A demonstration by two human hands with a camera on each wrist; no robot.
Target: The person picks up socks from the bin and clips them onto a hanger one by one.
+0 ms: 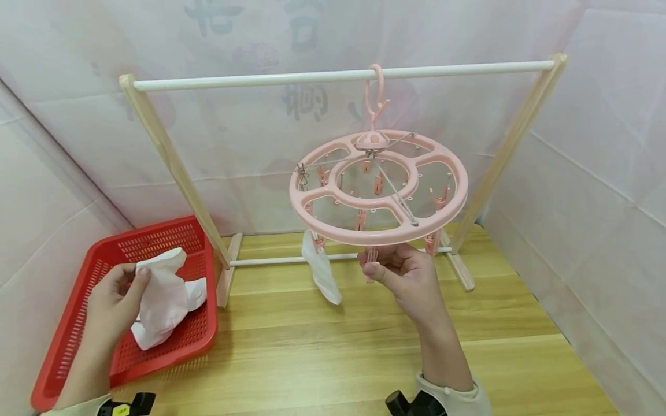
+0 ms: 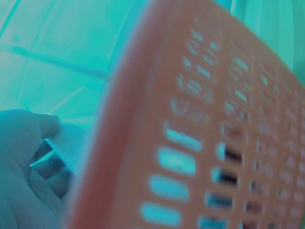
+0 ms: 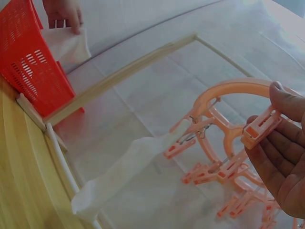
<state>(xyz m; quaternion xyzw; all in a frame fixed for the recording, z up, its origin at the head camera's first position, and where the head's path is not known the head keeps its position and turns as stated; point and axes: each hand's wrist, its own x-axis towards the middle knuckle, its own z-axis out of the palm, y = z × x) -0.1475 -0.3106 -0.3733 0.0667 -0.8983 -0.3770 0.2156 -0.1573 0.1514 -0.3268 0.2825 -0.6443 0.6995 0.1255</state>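
Note:
My left hand (image 1: 111,300) pinches the top of a white sock (image 1: 162,294) between thumb and fingers, above the red basket (image 1: 210,323). More white fabric (image 1: 196,293) lies in the basket behind it. On the right, my right hand (image 1: 411,277) pinches a pink clothespin (image 1: 372,254) at the near rim of a round pink drying hanger (image 1: 343,236). The right wrist view shows that clothespin (image 3: 261,130) between thumb and fingers. Left of it, another white sock (image 1: 321,268) hangs from a clip. The left wrist view is discoloured; basket wall covers much of it.
The hanger's hook (image 1: 378,86) sits over the white rod (image 1: 250,81) of a wooden-sided stand (image 1: 171,156). A lower white bar (image 1: 270,261) joins the stand's feet. Several other clothespins (image 1: 441,197) dangle beneath the hanger. Everything stands on a wood-grain table (image 1: 322,358) before pale curtains.

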